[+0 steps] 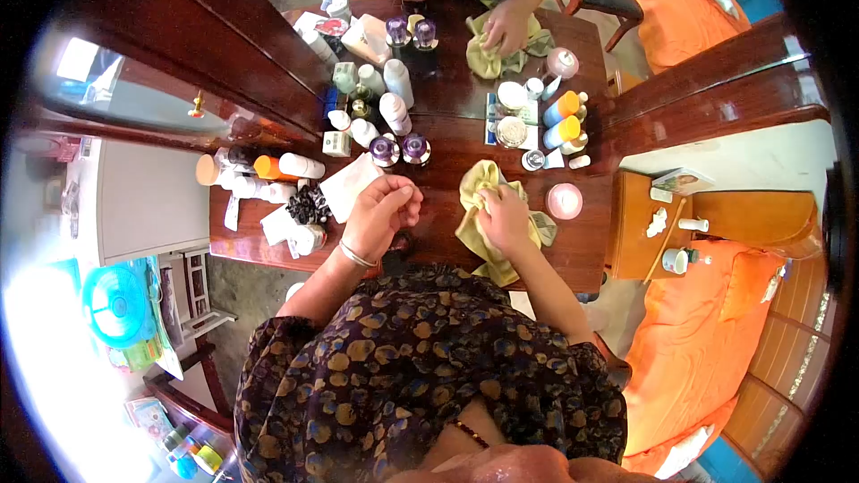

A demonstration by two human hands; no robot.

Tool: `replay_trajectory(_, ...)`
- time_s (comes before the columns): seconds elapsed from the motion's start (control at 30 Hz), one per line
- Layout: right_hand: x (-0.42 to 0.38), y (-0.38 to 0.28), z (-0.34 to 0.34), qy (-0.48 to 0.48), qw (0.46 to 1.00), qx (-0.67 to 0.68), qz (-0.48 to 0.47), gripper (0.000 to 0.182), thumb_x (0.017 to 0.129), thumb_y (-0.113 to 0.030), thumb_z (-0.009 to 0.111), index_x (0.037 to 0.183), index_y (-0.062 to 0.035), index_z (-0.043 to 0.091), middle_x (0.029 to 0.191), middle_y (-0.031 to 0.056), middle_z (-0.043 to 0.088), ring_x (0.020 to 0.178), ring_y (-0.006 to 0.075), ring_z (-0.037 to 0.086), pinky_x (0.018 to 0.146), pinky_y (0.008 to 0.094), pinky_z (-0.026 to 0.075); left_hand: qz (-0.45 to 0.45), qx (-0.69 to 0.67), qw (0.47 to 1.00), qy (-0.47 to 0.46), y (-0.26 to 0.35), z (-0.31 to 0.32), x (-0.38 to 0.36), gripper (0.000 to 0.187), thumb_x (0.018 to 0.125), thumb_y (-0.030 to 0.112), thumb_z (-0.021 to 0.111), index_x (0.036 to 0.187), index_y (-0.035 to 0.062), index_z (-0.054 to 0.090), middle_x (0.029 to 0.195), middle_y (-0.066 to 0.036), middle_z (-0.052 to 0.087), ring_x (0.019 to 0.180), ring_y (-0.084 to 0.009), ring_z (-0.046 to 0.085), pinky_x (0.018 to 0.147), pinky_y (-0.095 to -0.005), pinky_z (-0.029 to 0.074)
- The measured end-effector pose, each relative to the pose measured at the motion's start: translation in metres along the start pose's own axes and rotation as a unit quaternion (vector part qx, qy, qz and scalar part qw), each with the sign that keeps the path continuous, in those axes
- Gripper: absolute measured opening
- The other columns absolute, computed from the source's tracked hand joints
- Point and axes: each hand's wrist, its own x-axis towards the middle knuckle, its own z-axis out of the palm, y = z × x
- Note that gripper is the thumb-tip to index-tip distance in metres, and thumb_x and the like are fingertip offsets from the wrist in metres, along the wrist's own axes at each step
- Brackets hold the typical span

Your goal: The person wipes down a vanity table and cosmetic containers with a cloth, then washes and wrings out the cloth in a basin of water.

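My right hand (pixel 503 219) presses down on a crumpled yellow-green cloth (pixel 483 181), its fingers gripping the folds against the dark wooden dressing table (pixel 438 241). Loosely curled, my left hand (pixel 385 210) is held over the table's front part, with a bangle at the wrist; nothing shows in its fingers. Beside it lies a white sheet of paper (pixel 349 186). Two bottles with purple caps (pixel 385 150) stand just beyond the left hand. Right of the cloth sits a round pink jar (pixel 564 201). The mirror repeats both hands and the cloth (pixel 488 45).
Left on the table are several bottles (pixel 302 166) and a dark beaded hair tie (pixel 309 204). Orange-capped bottles (pixel 562 132) and small jars (pixel 512 131) line the mirror's foot. An orange-covered bed (pixel 689 340) and a wooden cabinet (pixel 635 224) are to the right; a blue fan (pixel 116 302) is left.
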Motion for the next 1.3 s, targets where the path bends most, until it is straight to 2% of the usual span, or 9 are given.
replay_trajectory(0.1,0.05,-0.038,-0.023,0.044,0.999,-0.013,-0.013,0.034,0.075,-0.016,0.069,0.108,-0.0114,0.063,0.1,0.0105,0.059,0.092,0.0271,0.059,0.078,0.0439,0.044,-0.003,-0.006,1.0,0.017,-0.001,-0.002,0.0,0.009,0.095,0.009,0.052,0.1,0.0008,0.053,0.087,-0.007,0.06,0.072,-0.0122,0.055,0.062,-0.025,0.046)
replay_trajectory(0.23,0.125,-0.038,0.009,-0.034,0.987,-0.109,-0.109,0.042,0.077,-0.014,0.066,0.119,-0.0178,0.061,0.126,0.0051,0.056,0.121,0.0219,0.049,0.104,0.0436,0.03,-0.001,0.005,0.999,0.032,0.001,-0.007,0.003,0.009,0.095,0.008,0.053,0.099,0.0007,0.053,0.085,-0.007,0.06,0.07,-0.0122,0.055,0.061,-0.0251,0.046)
replay_trajectory(0.27,0.147,-0.031,0.022,-0.169,0.972,-0.124,-0.11,0.049,0.079,-0.013,0.064,0.126,-0.0191,0.057,0.135,0.0053,0.05,0.127,0.0226,0.043,0.107,0.0432,0.026,-0.001,0.008,0.999,0.035,0.0,-0.008,0.002,0.009,0.095,0.009,0.053,0.099,0.0008,0.053,0.085,-0.007,0.06,0.069,-0.0121,0.055,0.061,-0.0249,0.046)
replay_trajectory(0.5,0.155,-0.022,0.046,-0.23,0.971,-0.061,-0.006,0.057,0.078,-0.01,0.06,0.133,-0.0171,0.05,0.135,0.0123,0.045,0.122,0.0305,0.044,0.104,0.0413,0.03,-0.008,0.015,0.997,0.071,-0.005,-0.013,0.007,0.007,0.095,0.006,0.051,0.099,0.0015,0.054,0.083,-0.006,0.06,0.069,-0.0123,0.055,0.058,-0.0235,0.046)
replay_trajectory(0.67,0.16,-0.037,0.041,-0.285,0.936,-0.183,0.098,0.027,0.082,-0.016,0.058,0.104,-0.003,0.067,0.11,0.0132,0.062,0.103,0.0254,0.057,0.074,0.0373,0.05,0.002,0.044,0.998,0.052,-0.005,-0.009,0.008,0.009,0.094,0.009,0.055,0.099,0.0013,0.056,0.084,-0.006,0.061,0.068,-0.0102,0.055,0.059,-0.0232,0.045)
replay_trajectory(0.87,0.163,-0.012,0.052,-0.339,0.91,-0.213,0.106,0.019,0.082,-0.019,0.057,0.087,-0.0106,0.074,0.093,0.0052,0.07,0.092,0.0255,0.066,0.08,0.0385,0.052,-0.003,0.039,0.999,0.016,-0.01,-0.001,0.001,0.009,0.094,0.01,0.055,0.098,0.0019,0.056,0.085,-0.005,0.061,0.07,-0.0103,0.055,0.06,-0.0229,0.045)
replay_trajectory(1.0,0.133,0.004,0.045,-0.28,0.937,-0.205,0.046,0.024,0.084,-0.018,0.052,0.093,-0.0059,0.071,0.091,0.0123,0.069,0.087,0.0301,0.066,0.078,0.0386,0.052,-0.014,0.056,0.998,0.022,-0.009,0.005,-0.01,0.009,0.094,0.01,0.056,0.098,0.0023,0.056,0.085,-0.004,0.06,0.07,-0.0103,0.055,0.06,-0.0225,0.045)
replay_trajectory(1.1,0.093,0.0,0.035,-0.194,0.972,-0.083,0.101,0.026,0.086,-0.018,0.052,0.103,-0.0026,0.065,0.094,0.0172,0.066,0.083,0.0323,0.064,0.075,0.0407,0.053,-0.031,0.075,0.997,0.011,-0.01,0.008,-0.016,0.009,0.094,0.011,0.056,0.098,0.0024,0.056,0.084,-0.004,0.06,0.07,-0.0102,0.054,0.06,-0.0223,0.045)
replay_trajectory(1.3,0.013,-0.004,-0.013,-0.24,0.962,0.0,0.129,0.023,0.085,-0.018,0.058,0.092,0.0038,0.059,0.097,0.0223,0.058,0.091,0.033,0.061,0.08,0.0433,0.052,-0.035,0.115,0.993,-0.002,-0.014,0.017,-0.02,0.009,0.094,0.011,0.056,0.096,0.0024,0.056,0.082,-0.004,0.06,0.067,-0.0096,0.054,0.058,-0.0218,0.044)
